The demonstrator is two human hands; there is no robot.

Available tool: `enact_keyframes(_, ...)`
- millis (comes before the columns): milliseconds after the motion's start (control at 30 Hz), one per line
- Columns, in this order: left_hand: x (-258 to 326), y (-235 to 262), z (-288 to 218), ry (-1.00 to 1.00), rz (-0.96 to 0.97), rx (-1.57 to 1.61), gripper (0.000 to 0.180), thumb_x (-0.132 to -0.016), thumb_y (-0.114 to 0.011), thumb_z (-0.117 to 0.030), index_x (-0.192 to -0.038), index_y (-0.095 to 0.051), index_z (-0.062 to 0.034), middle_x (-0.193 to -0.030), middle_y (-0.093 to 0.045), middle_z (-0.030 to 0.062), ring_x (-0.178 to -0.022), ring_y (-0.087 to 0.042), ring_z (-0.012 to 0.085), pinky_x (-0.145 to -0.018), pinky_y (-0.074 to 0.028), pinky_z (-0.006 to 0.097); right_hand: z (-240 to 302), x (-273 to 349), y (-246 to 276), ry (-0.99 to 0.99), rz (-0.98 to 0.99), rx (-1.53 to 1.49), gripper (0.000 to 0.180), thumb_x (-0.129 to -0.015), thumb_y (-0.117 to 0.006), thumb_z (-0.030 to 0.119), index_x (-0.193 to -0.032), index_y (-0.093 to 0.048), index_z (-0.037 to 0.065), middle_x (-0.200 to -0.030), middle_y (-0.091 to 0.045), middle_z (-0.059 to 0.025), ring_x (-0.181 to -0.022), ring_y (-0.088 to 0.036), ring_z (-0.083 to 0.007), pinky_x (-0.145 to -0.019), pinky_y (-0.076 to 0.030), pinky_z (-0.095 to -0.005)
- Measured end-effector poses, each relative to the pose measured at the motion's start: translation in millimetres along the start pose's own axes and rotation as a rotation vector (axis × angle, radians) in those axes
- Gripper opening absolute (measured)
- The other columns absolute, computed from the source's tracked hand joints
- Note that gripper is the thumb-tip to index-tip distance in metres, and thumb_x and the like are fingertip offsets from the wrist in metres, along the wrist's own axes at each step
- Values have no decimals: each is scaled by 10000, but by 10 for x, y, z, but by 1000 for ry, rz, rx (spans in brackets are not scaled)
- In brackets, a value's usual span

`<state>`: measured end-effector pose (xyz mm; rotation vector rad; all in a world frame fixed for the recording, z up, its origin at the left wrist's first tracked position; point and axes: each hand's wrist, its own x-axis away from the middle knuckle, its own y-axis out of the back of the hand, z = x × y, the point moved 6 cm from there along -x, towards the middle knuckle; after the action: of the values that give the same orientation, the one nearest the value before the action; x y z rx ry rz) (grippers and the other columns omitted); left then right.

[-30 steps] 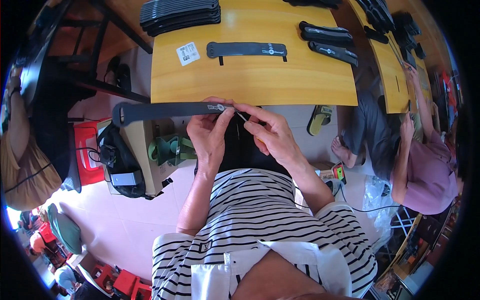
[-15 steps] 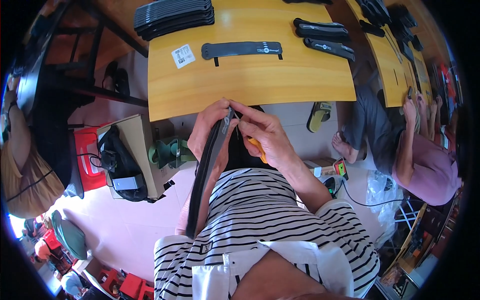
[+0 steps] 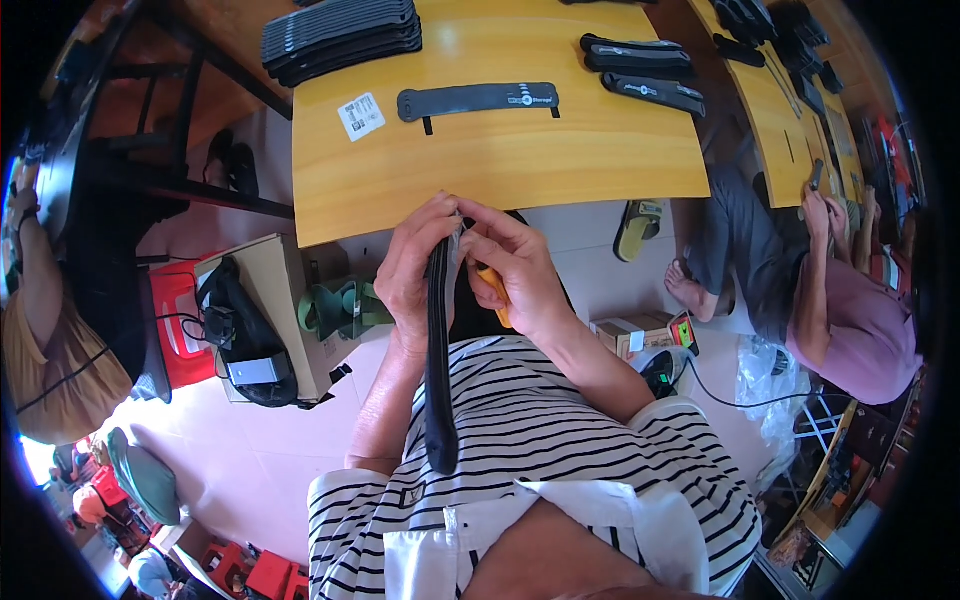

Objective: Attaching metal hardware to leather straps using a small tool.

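Left hand [image 3: 418, 268]: fingers curled shut around upper end of black strap [image 3: 438, 360].
Right hand [image 3: 515, 268]: pinching strap's top, orange-handled tool [image 3: 494, 293] tucked in palm.
Strap: hanging upright below wooden table [image 3: 500, 160] edge, over striped shirt [image 3: 540, 470].

I now see the black strap [image 3: 438, 360] hanging straight down below the table edge [image 3: 500, 205], no longer stretched sideways along it.

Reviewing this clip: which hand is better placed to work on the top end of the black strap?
Probably the right hand: its fingertips pinch the top end of the black strap, with an orange tool tucked in its palm. The left hand wraps the strap just below, steadying it.
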<state>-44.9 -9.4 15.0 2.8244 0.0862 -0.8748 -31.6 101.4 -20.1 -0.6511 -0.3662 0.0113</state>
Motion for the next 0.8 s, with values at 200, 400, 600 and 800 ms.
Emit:
enact_keyframes(200,-9,7,143,394,-91,416,237,-775,-630,59,-1001,-570,20,-1018,-614,124,-951,-584,194,-887,-449,307,32,-46,66,-12,33,-63,318,-850,-586,66,-1162,-552,13,-670,-496,-7,-391,-403,-47,-321,-255,-188)
enact_keyframes(400,13,22,289,596,-37,572,203,-808,-600,13,-1004,-549,6,-980,-627,146,-930,-605,205,-856,-481,313,104,-78,177,-57,62,143,171,-843,-581,45,-1011,-572,12,-678,-518,-31,-387,-402,-59,-320,-256,-186)
enact_keyframes(600,51,9,342,762,10,670,201,-832,-605,-60,-1013,-549,5,-975,-628,131,-933,-612,203,-838,-500,307,151,-99,212,-112,120,260,115,-839,-583,45,-949,-566,18,-671,-504,-21,-382,-395,-50,-317,-246,-185)
enact_keyframes(800,73,-4,379,820,58,813,190,-864,-567,-81,-1031,-533,4,-975,-626,149,-937,-623,232,-824,-523,315,242,-89,207,-129,194,359,101,-834,-591,50,-894,-513,26,-669,-487,-4,-377,-371,-32,-321,-237,-177)
